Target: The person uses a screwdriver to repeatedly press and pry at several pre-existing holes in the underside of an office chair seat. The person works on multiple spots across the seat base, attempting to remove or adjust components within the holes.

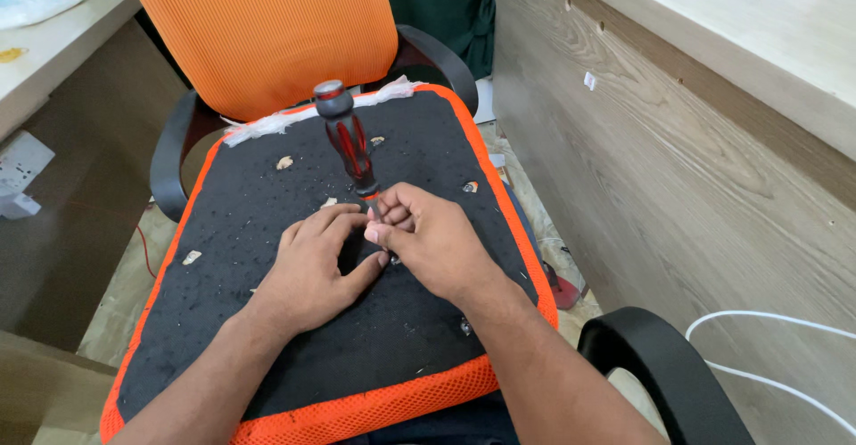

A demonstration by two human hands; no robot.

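**One screwdriver, two hands, on upturned chair seat**

One red-black screwdriver (349,142), upright on black seat underside (267,320), shaft pinched by right hand (428,235). Left hand (314,262) flat beside, grasping nothing. Two armrests (169,155). Screwdriver tip hidden behind fingers; small pale bits (284,162) hard to identify.

Wooden panel (678,160) blocks rightward; armrest (664,365) crowds near right.

Screwdriver (349,142): glossy red-and-black plastic handle. Seat pad (267,320): matt black cloth, rough, flecked; orange mesh edging. Chair back (259,26): orange ribbed fabric. Panel (678,168): matt wood grain.
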